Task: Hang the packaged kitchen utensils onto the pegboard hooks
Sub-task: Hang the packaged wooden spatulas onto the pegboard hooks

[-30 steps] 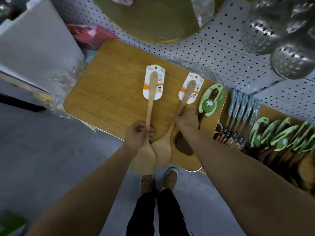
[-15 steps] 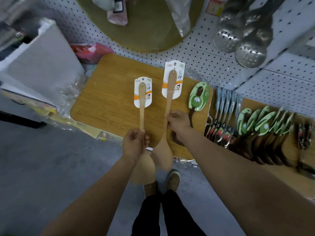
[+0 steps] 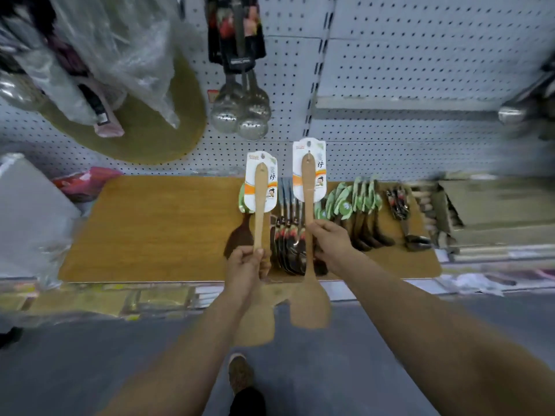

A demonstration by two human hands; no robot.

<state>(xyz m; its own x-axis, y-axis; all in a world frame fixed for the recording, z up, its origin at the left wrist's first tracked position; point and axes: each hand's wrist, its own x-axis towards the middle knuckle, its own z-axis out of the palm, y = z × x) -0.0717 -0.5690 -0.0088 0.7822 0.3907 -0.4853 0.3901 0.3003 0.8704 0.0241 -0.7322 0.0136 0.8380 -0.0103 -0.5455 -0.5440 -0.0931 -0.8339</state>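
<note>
We face a white pegboard point(image 3: 420, 55) above a wood-grain shelf point(image 3: 150, 229) and a grey floor point(image 3: 75, 370); green-carded utensils point(image 3: 345, 202) lie on the shelf, too blurred for us to count. We count two carded wooden spatulas, upright, card ends against the pegboard's lower rows: the left hand point(image 3: 244, 267) grips the left spatula point(image 3: 259, 205), and the right hand point(image 3: 332, 244) grips the right spatula point(image 3: 307, 190), which sits higher

This is a shop. Above the left grip point(image 3: 244, 267) and right grip point(image 3: 332, 244) stands a white pegboard point(image 3: 420, 70), with shiny metal ladles point(image 3: 240, 115) hanging on it. Right of the right grip, many same green-carded spoons point(image 3: 345, 205) lie in a row on the bench point(image 3: 150, 229). Each grip holds a wooden spatula point(image 3: 259, 211) with a printed paper card point(image 3: 310, 151).
</note>
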